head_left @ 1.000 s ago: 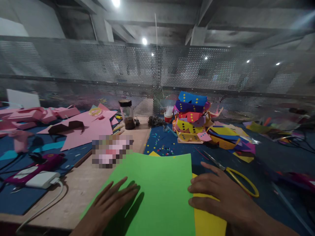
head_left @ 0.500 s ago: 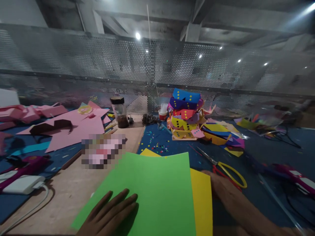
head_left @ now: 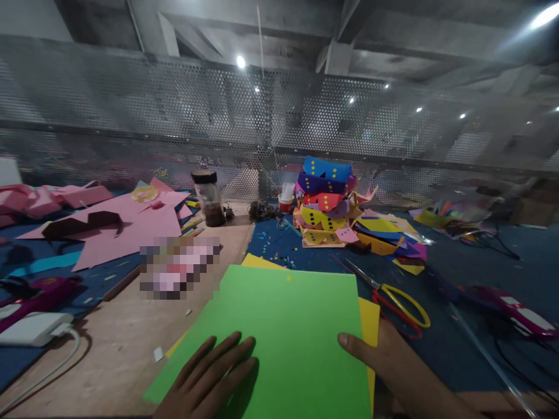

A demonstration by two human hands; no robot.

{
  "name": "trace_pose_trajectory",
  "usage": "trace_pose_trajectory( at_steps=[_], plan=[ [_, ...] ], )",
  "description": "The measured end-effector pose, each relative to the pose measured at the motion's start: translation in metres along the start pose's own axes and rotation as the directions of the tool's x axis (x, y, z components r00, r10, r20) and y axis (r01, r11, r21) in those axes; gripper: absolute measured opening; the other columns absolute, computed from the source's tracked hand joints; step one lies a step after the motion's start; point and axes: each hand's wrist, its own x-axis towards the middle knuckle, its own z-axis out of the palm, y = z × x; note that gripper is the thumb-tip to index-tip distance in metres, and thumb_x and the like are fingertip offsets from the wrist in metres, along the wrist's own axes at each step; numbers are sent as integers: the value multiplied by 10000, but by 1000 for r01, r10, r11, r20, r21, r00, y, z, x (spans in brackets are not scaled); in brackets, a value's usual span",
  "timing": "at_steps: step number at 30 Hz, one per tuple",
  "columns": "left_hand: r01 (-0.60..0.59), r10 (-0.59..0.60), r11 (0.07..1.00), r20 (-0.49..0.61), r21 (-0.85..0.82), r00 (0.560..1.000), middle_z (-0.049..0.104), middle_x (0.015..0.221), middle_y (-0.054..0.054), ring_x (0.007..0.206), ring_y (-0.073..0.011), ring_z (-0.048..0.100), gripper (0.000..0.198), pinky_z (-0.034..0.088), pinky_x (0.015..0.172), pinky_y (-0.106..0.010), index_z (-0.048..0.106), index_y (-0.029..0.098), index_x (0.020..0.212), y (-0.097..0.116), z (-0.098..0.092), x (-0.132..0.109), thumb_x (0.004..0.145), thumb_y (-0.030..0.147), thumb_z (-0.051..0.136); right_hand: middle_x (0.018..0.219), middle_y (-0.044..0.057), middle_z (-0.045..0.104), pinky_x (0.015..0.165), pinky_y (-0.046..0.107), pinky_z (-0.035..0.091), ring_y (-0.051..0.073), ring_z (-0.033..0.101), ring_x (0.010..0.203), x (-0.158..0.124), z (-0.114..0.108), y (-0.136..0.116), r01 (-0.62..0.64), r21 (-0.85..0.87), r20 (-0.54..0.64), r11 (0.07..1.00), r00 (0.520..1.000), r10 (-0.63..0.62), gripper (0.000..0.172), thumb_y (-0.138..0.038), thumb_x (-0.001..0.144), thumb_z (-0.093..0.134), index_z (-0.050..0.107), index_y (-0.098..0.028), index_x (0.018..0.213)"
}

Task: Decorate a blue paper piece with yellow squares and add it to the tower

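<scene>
A green sheet of paper (head_left: 288,326) lies in front of me, over a yellow sheet (head_left: 370,326) whose edges show at the top and on both sides. My left hand (head_left: 213,372) rests flat on the green sheet's left part, fingers stretched out. At the right edge, my right hand (head_left: 384,355) has its thumb on top of the green sheet; its other fingers are hidden at or under the edges. Just beyond that hand lie open scissors (head_left: 393,302) with one yellow and one red handle loop.
Decorated paper masks (head_left: 327,198) are piled at the back. Left of them stand a jar with a dark lid (head_left: 209,198) and a paper cup (head_left: 286,201). Pink paper (head_left: 144,227) lies left. A white adapter (head_left: 35,329) with cable and a purple tool (head_left: 519,314) flank the workspace.
The green sheet's right edge has shifted right over the yellow sheet and now lies flatter. My right thumb has come onto its top. My left hand stays flat on it.
</scene>
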Motion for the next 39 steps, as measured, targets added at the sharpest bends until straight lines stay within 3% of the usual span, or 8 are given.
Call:
trace_pose_trajectory(
  at_steps=[4,8,11,17,24,30,34,39],
  plan=[
    [260,-279,953,-110,-156,954,451,1476,3,1324,-275,439,537,387,1088,-464,409,409,1377,9,-8,13,864,487,548,1154,138,684,900,493,522,306,636,1078,3,-12,-15,20,-178,-100,984,994,-39,482,-418,833,608,597,-179,1251],
    [518,-577,812,-235,-268,783,351,1520,-27,1362,-312,365,568,356,1092,-542,335,370,1421,2,-26,40,885,386,521,1118,125,700,882,466,540,302,656,1040,4,-24,-38,36,-263,-228,964,969,-99,414,-431,817,601,662,-182,1142],
    [536,-670,726,-268,-431,692,309,1543,-73,1368,-325,354,723,325,1104,-554,211,328,1479,-12,-37,63,858,379,577,1040,105,729,824,423,573,303,678,984,5,-33,-52,20,-304,-294,953,949,-114,349,-451,784,624,709,-193,1003],
    [355,-676,514,-113,-781,729,544,1366,-104,1218,-290,547,736,481,1000,-451,286,277,1436,-37,-41,91,806,364,656,952,68,749,789,423,591,295,706,888,8,-46,-63,71,-373,-309,925,931,-196,273,-464,793,623,728,-247,920],
    [418,-697,360,58,-834,715,690,1160,-62,1072,-271,642,392,548,892,-378,578,238,1145,-41,-37,83,785,354,683,1127,119,700,832,425,577,303,677,996,12,-41,-29,-37,-139,-261,990,965,-1,509,-473,727,721,675,-162,1127],
    [446,-700,209,185,-870,690,727,1105,-79,979,-318,683,612,589,798,-400,571,246,1229,-26,-40,82,666,367,779,1147,109,692,897,464,542,291,662,1036,11,-32,-14,1,-12,-224,1000,975,-4,451,-473,769,685,677,-204,1131],
    [378,-695,93,212,-921,687,727,1118,-90,1044,-340,663,552,572,843,-448,579,234,1243,-5,-47,90,734,408,707,1131,109,699,898,460,542,295,661,1038,12,-28,-19,-31,-42,-213,999,977,22,456,-487,764,676,687,-188,1108],
    [431,-711,155,202,-889,673,734,1122,-59,1036,-325,668,438,554,882,-439,672,233,1086,-15,-42,88,702,432,738,1101,82,715,877,412,558,283,677,1006,13,-26,-23,5,-104,-210,995,977,-27,404,-503,792,631,714,-200,1047]
  ],
)
